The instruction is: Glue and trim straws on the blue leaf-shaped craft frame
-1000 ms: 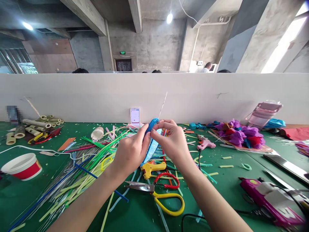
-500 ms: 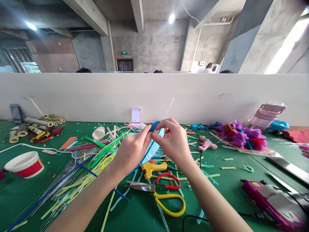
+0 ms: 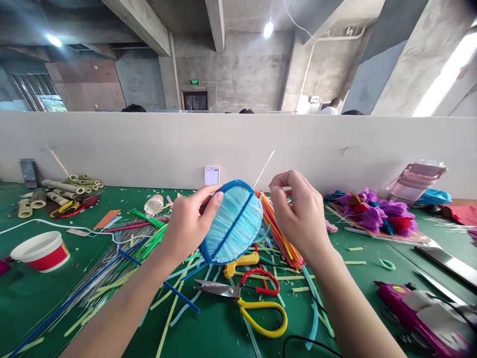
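Note:
My left hand point(image 3: 188, 223) grips a blue leaf-shaped piece point(image 3: 234, 223) by its left edge: pale blue fringed fill, darker blue rim and midrib, turned flat toward me. A thin silver wire point(image 3: 264, 169) rises from its top right. My right hand point(image 3: 298, 214) is closed just right of the leaf, fingertips pinched near the wire's base. An orange and red striped strip point(image 3: 281, 233) hangs below that hand. Scissors point(image 3: 249, 296) with red and yellow handles lie on the green table point(image 3: 223, 333) beneath my hands.
Green, yellow and blue sticks point(image 3: 122, 268) are strewn at left. A red-and-white tub point(image 3: 40, 251) and cardboard tubes point(image 3: 63, 186) sit far left. Purple and red paper flowers point(image 3: 376, 216), a pink bottle point(image 3: 415, 181) and a magenta glue gun point(image 3: 425, 311) are at right. A white partition point(image 3: 149, 144) backs the table.
The blue piece, edge-on between both hands before, has turned to show its broad face. My right hand has moved right and up, away from the left, and the striped strip has come into view.

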The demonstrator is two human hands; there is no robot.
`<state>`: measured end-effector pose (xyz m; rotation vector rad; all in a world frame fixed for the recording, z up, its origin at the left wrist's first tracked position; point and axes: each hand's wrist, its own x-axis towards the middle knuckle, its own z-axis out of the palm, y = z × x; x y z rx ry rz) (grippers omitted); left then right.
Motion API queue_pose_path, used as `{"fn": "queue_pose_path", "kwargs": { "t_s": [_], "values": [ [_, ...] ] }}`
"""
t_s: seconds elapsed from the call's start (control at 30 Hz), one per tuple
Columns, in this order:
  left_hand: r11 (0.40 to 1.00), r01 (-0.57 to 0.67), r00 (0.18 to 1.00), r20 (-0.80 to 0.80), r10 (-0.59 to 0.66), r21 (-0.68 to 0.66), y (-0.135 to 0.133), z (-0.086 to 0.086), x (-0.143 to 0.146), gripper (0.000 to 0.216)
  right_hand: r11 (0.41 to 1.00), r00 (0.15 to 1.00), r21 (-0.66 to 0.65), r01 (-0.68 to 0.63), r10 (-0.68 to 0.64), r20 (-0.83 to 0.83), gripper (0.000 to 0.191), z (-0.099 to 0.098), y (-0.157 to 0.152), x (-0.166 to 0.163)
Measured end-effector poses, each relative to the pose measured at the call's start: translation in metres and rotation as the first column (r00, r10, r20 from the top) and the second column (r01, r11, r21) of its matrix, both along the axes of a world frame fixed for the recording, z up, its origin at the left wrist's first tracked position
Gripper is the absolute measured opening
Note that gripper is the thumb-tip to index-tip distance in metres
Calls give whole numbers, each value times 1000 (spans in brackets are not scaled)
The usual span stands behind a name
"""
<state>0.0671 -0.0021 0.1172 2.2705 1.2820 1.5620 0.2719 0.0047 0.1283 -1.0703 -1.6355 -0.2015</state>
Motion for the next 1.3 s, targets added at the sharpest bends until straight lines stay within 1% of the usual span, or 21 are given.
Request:
{"fn": "queue_pose_path", "kwargs": {
  "t_s": [0.07, 0.13, 0.2, 0.27, 0.3, 0.33, 0.37, 0.43, 0.47, 0.5, 0.57, 0.73, 0.87, 0.97, 1.03, 1.17, 1.3],
  "values": [
    [996, 47, 997, 62, -42, -74, 2, 2, -4, 39, 1000, 1000, -7, 8, -8, 25, 16, 5, -4, 4],
    [987, 91, 990, 119, -76, -131, 4, 3, -7, 42, 998, 995, -33, 51, -48, 92, 21, 9, -7, 9],
    [979, 124, 981, 172, -95, -163, 8, 4, -9, 43, 992, 982, -90, 85, -68, 178, 32, 12, -10, 15],
    [973, 144, 972, 211, -105, -182, 11, 3, -10, 44, 985, 967, -157, 67, -26, 252, 39, 15, -13, 21],
    [971, 148, 969, 224, -104, -189, 12, 3, -11, 44, 984, 962, -174, 41, 9, 272, 34, 16, -14, 23],
    [969, 147, 967, 234, -100, -197, 14, 3, -12, 45, 984, 959, -175, 12, 38, 282, 23, 16, -14, 24],
    [969, 142, 966, 242, -92, -201, 14, 3, -12, 46, 987, 956, -161, -13, 60, 286, 13, 16, -14, 25],
    [970, 131, 965, 249, -78, -206, 15, 2, -12, 47, 994, 960, -100, -33, 60, 274, 19, 13, -11, 21],
    [970, 129, 966, 248, -76, -205, 15, 2, -12, 46, 997, 963, -66, -28, 45, 267, 17, 10, -9, 17],
    [971, 128, 967, 244, -77, -200, 14, 2, -11, 46, 999, 966, -31, -18, 25, 258, 13, 7, -6, 12],
    [977, 120, 971, 227, -77, -179, 12, 2, -9, 44, 999, 967, 34, 5, -13, 253, 11, 0, 0, 2],
    [986, 96, 982, 174, -72, -137, 7, 0, -3, 42, 974, 933, 207, 87, -153, 325, 15, -17, 11, -16],
    [984, 107, 987, 138, -87, -145, 6, -4, 1, 41, 944, 895, 288, 163, -264, 360, 16, -25, 15, -19],
    [985, 113, 988, 120, -97, -130, 8, -7, 4, 39, 927, 869, 305, 220, -328, 370, 17, -29, 17, -20],
    [985, 111, 987, 126, -95, -129, 11, -9, 4, 38, 926, 866, 295, 238, -339, 366, 17, -30, 20, -19],
    [983, 111, 983, 164, -87, -144, 18, -10, 1, 39, 937, 900, 242, 253, -320, 297, 12, -26, 23, -14],
    [985, 89, 979, 198, -59, -145, 21, -6, -6, 41, 956, 942, 153, 252, -278, 188, 9, -21, 24, -4]
  ]
}}
